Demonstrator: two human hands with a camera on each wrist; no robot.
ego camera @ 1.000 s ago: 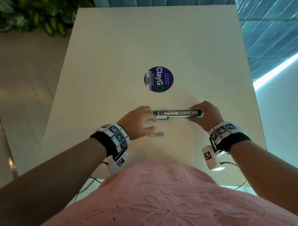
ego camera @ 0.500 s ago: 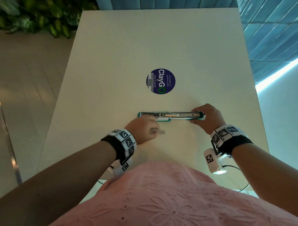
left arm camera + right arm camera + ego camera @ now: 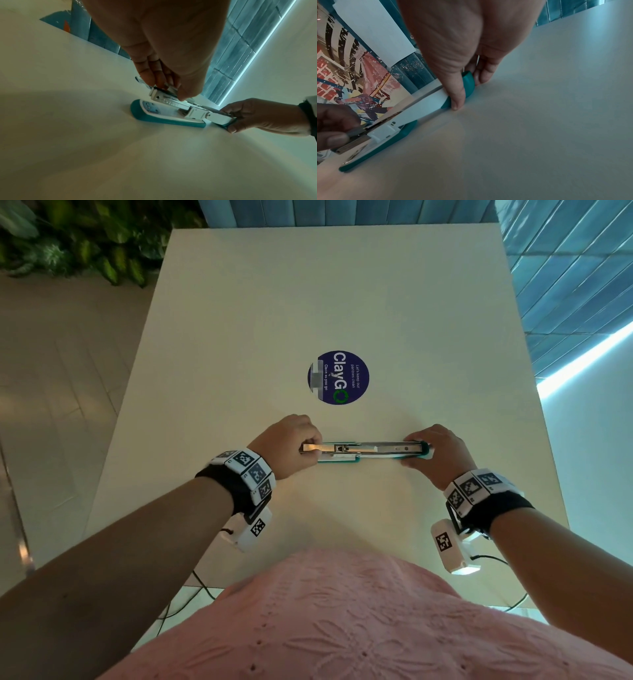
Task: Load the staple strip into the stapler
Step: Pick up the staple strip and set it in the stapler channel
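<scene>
Pale and matte, the surface [image 3: 342, 302] carried the opened stapler [image 3: 363, 451] a little nearer your edge than its middle, with a round blue sticker [image 3: 338, 377] just beyond it. Your left hand [image 3: 289, 448] had its grip pinched together on the staple strip [image 3: 313, 448], thumb and fingertips clamped on the strip where it met the open end of the metal magazine channel [image 3: 169, 101]. Your right hand [image 3: 436, 455] was closed round the teal rear end of the stapler's flipped-back cover, thumb on the near side and fingers on the far side, pinning it flat. The strip looked thin, light and brittle, likely to snap if bent, so holding it by its long sides and keeping it level with the channel seemed wise. The stapler itself looked stiff and smooth, apt to slide unless braced. How far the strip sat inside the channel could not be told; your fingers covered that part.
</scene>
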